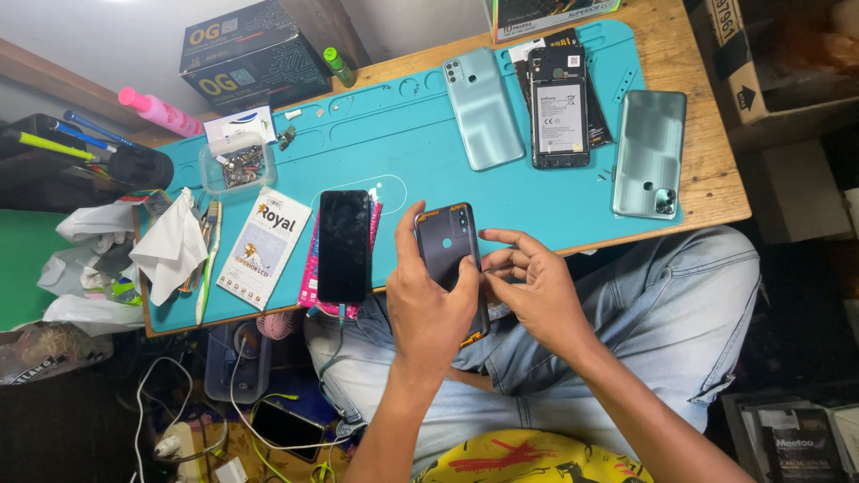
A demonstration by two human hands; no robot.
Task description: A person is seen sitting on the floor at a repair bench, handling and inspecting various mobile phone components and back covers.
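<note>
Glossy dark plastic phone back (447,246); matt teal rubbery mat (403,143)

- A wooden desk (716,179) carries a teal work mat (403,143) that covers most of its top.
- On the mat, far right: two pale green phone back covers (483,107) (650,152) flank an opened phone (560,121).
- Near the middle lies a black phone (344,246), screen up.
- At left: a white packet (265,248), a crumpled tissue (172,246) and a clear box of small parts (237,165).
</note>
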